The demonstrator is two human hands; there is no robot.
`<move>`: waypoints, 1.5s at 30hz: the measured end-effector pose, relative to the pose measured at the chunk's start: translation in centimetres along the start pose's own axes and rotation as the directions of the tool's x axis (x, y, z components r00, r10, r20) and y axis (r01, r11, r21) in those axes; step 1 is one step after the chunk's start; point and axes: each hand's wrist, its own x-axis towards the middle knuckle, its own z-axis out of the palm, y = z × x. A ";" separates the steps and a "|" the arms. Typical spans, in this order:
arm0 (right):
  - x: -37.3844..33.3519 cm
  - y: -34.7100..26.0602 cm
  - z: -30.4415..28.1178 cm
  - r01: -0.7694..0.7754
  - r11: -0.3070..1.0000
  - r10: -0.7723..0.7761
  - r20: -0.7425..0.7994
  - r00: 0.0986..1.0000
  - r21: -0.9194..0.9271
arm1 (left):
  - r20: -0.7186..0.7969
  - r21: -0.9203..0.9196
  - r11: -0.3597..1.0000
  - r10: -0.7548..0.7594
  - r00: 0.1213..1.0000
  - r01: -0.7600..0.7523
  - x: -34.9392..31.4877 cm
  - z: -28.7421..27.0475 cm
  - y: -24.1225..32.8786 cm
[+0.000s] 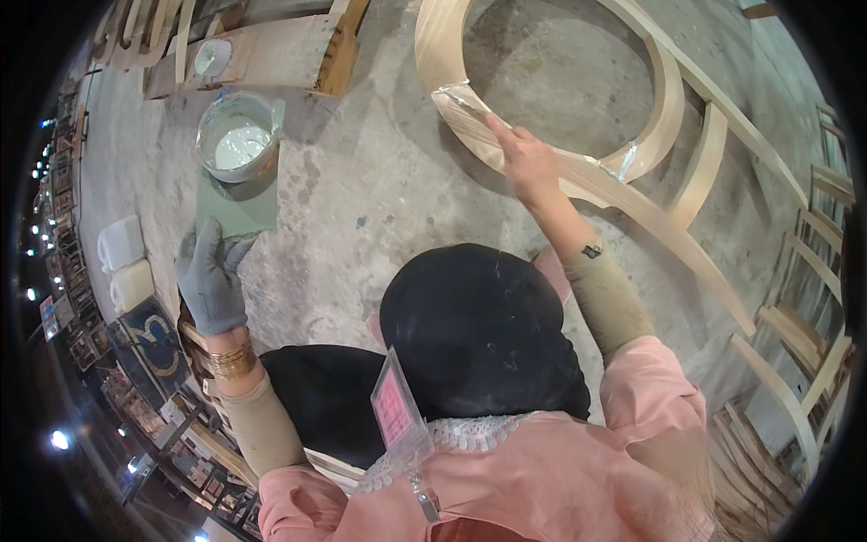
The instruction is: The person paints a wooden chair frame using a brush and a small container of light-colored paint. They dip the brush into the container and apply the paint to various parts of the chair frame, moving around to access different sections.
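Note:
My right hand (531,164), bare, reaches to the curved pale wooden frame (578,167). Its index finger stretches along the wood and the other fingers curl under. A thin dark line runs ahead of the fingertip; I cannot make out whether it is a slim tool. White paste marks the frame's joints, one just beyond the fingertip and another to the right of the hand. My left hand (213,282), in a grey knit glove, closes on the near edge of a grey-green sheet (237,206). A round tub (259,169) of white paste stands over that sheet.
Wooden boards with a small white-smeared dish (212,58) lie at the far left. White plastic jugs (121,242) and a dark panel (152,343) stand at the left. Curved wooden parts (784,384) crowd the right side. Below me is a concrete floor (334,253).

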 end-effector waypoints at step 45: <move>-0.9 -1.2 1.2 -0.032 0.999 0.031 -0.109 0.994 -0.008 | 0.160 0.473 0.770 0.404 0.901 -0.429 -0.2 -1.4 -1.2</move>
